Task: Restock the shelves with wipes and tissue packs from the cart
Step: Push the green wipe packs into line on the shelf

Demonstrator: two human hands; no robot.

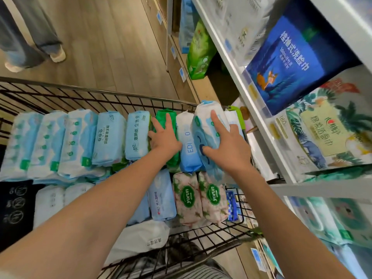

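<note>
Beside the aisle, the white shelf [251, 93] stands just right of the wire cart [100, 93], which is packed with rows of wipes. At the cart's far right end the right hand [227, 146] grasps a blue-and-white wipes pack [203, 121], thumb opposite fingers. The left hand [164, 135] lies flat and released on a green pack [164, 114]. The pack should probably be lifted straight up while the left hand steadies its neighbours.
</note>
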